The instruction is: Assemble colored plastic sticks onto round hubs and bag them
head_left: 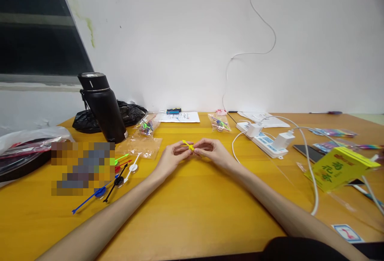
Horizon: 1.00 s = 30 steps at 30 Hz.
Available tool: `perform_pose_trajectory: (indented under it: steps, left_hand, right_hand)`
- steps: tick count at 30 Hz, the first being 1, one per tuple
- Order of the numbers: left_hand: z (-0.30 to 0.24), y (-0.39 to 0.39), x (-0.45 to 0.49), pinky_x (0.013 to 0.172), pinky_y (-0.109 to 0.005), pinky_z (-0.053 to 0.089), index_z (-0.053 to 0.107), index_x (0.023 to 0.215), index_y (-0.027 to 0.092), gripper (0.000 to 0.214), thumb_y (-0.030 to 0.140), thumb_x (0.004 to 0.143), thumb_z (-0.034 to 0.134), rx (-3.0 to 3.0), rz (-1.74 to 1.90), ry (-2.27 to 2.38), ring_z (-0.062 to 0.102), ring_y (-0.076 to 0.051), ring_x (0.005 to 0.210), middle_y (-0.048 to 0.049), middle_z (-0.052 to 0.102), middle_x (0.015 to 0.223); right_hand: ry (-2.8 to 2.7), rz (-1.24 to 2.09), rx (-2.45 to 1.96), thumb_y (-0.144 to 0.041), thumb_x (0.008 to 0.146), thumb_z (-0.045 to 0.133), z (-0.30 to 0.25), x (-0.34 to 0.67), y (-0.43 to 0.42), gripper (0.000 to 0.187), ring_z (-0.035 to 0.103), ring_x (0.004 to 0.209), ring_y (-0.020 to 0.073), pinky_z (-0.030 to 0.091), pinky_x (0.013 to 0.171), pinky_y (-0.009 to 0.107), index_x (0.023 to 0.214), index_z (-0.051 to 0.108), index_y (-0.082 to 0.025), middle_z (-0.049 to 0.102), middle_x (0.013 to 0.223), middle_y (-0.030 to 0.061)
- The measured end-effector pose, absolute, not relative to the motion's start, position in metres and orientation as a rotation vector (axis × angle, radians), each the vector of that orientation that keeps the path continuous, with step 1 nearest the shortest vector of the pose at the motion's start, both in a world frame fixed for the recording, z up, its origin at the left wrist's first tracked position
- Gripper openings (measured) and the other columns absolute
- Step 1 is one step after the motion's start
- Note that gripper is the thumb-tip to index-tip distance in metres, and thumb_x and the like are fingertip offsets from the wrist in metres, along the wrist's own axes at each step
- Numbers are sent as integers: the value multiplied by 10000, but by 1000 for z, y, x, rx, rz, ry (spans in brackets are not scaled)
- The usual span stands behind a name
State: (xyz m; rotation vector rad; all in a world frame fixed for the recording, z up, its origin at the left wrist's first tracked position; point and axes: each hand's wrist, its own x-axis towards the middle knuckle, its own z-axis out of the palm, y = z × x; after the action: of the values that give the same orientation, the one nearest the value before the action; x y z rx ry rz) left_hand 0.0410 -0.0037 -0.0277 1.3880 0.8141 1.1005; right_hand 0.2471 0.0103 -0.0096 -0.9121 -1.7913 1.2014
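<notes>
A small yellow arrow spinner (186,144) is held between my two hands above the middle of the table, its arrowhead pointing up and left. My left hand (171,158) pinches it from the left side. From the right, the fingertips of my right hand (213,151) close on its round hub. Similar arrow spinners lie to the left: a blue one (100,192), a black one (119,181) and a white one (133,168), with red and green ones partly covered by a blurred patch.
A black bottle (103,107) stands at the back left before a black plastic bag (132,113). Clear bags (220,122) of spinner parts lie near the wall. To the right are a white power strip (267,143) with plugs and cables, and a yellow box (339,168).
</notes>
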Motion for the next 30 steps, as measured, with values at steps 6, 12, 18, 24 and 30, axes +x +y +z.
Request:
perform_pose_trajectory:
  steps: [6,12,18,24,30]
  left_hand:
    - [-30,-3,41,863,-326,559,696,1183,145,467,404,803,780,1389,1098,812,713,-261,1050,-143,763,1128]
    - [-24,-6,41,861,-325,547,681,1209,141,509,420,796,783,1401,1067,870,724,-233,957,-128,782,1035]
    - [-23,-6,40,866,-339,541,672,1220,131,552,432,775,797,1394,1064,906,738,-229,890,-127,792,983]
    - [-27,-4,41,913,-338,533,675,1206,124,548,437,774,799,1371,1075,880,739,-233,938,-127,791,1005]
    - [-28,-4,41,899,-351,537,693,1170,112,548,445,752,813,1346,1063,891,739,-238,915,-123,791,979]
  right_hand:
    - [-1816,1097,-931,-436,821,762,-9,246,8,304,716,879,205,548,846,338,932,713,-157,755,953,78]
    - [-1874,1019,-938,-440,843,745,-9,246,6,297,716,872,204,553,826,328,952,709,-166,755,950,73]
    - [-1876,1013,-934,-459,827,757,-10,244,5,328,700,813,175,556,764,296,973,674,-177,732,941,59]
    - [-1915,1033,-989,-515,858,711,-9,243,1,415,689,724,164,536,672,286,1083,634,-175,715,927,56]
    - [-1990,977,-997,-539,888,670,-5,242,-2,410,643,750,173,498,680,289,1055,663,-165,705,866,56]
